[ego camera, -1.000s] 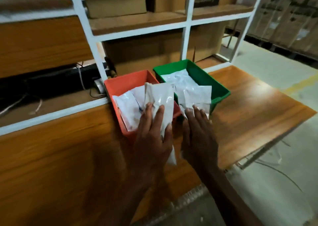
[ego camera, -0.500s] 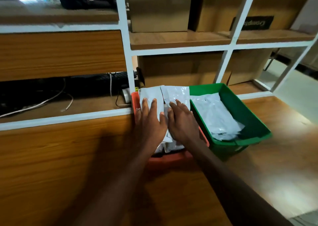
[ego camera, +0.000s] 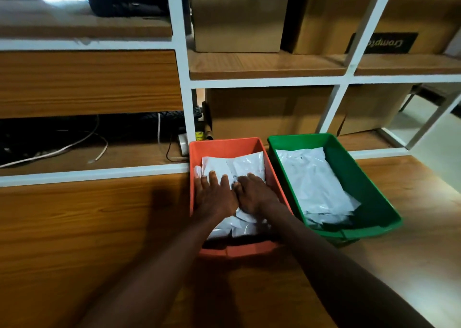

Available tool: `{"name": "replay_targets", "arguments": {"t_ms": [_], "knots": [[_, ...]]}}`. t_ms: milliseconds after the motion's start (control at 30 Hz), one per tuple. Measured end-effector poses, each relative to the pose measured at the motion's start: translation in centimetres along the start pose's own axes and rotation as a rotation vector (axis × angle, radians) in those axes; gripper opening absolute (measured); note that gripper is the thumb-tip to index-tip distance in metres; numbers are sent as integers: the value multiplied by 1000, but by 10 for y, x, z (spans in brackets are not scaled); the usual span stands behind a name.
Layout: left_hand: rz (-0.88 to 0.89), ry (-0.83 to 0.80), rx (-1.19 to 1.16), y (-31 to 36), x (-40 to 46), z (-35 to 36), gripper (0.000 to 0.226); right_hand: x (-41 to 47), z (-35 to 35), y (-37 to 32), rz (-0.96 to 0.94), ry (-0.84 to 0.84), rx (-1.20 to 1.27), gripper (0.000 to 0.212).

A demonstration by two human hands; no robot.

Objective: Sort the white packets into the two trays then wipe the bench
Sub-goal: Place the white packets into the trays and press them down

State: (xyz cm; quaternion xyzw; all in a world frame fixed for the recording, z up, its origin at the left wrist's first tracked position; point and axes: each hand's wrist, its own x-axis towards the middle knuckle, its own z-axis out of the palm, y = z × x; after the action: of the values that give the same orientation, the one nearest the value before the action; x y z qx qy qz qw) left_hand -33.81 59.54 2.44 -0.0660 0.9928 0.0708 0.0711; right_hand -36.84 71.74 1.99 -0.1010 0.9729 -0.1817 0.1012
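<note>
An orange tray (ego camera: 224,144) and a green tray (ego camera: 301,138) stand side by side on the wooden bench (ego camera: 87,228), against the white shelf frame. White packets (ego camera: 247,163) are piled in the orange tray. My left hand (ego camera: 214,198) and my right hand (ego camera: 254,195) lie flat on top of that pile, side by side, fingers spread and pressing down. More white packets (ego camera: 311,178) lie in the green tray, untouched. No loose packet shows on the bench.
A white shelf frame (ego camera: 184,98) rises behind the trays, with cardboard boxes (ego camera: 239,15) on its wooden shelves. Black gear and loose cables (ego camera: 74,143) fill the low shelf at left. The bench ends at right, with pale floor (ego camera: 444,158) beyond.
Both hands carried packets from the bench edge into the orange tray and now press them flat. My view has swung up and to the left, square to the shelves.
</note>
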Motion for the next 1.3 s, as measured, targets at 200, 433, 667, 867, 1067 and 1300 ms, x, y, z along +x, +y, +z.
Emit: {"name": "replay_targets", "arguments": {"t_ms": [200, 433, 667, 867, 1067, 1300], "knots": [[87, 102, -55, 0, 15, -7, 60, 13, -11, -6, -131, 172, -15, 44], [74, 42, -51, -9, 32, 24, 63, 32, 27, 10, -122, 17, -129, 64], [57, 45, -18, -14, 38, 41, 63, 35, 44, 19, -144, 76, -120, 89], [20, -36, -130, -11, 38, 29, 60, 36, 33, 14, -139, 62, -102, 58], [57, 67, -112, -10, 32, 11, 57, 26, 11, 6, -153, 150, -23, 49], [133, 370, -33, -8, -2, -9, 67, -8, -7, 1, -277, 314, -78, 51]]}}
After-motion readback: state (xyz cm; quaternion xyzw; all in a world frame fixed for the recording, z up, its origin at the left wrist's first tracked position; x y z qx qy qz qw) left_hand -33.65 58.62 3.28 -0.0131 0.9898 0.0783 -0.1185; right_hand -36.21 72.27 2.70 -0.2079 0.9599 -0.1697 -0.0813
